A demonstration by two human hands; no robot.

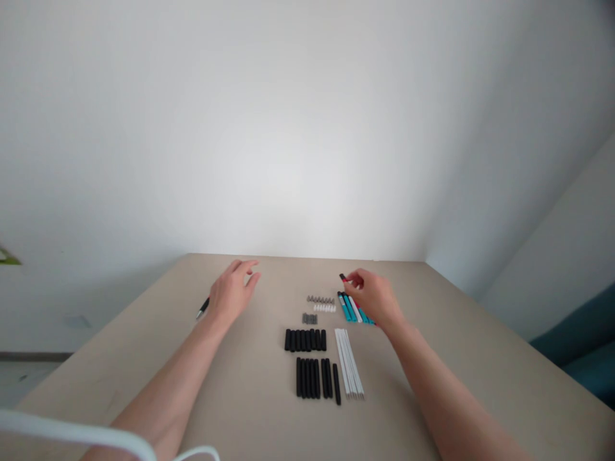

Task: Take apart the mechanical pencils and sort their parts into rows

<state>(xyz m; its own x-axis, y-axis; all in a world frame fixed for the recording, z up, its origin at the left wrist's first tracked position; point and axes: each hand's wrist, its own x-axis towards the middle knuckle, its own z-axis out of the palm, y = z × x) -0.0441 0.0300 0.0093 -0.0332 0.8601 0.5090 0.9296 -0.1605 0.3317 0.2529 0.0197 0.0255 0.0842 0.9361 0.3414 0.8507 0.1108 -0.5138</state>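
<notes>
My right hand (375, 298) is closed in a pinch on a small red and black pen part (343, 278), just above a row of teal and white pen barrels (349, 308). My left hand (233, 291) hovers over the table with its fingers spread and holds nothing. An assembled black pen (202, 308) lies on the table just left of that hand's wrist.
On the beige table (432, 358) pen parts lie sorted: small grey and white tips (321, 303), short dark springs (309, 318), short black caps (305, 339), long black barrels (314, 378), white refills (349, 363). A white cable (72, 435) crosses the near left corner. A teal seat (581, 349) stands right.
</notes>
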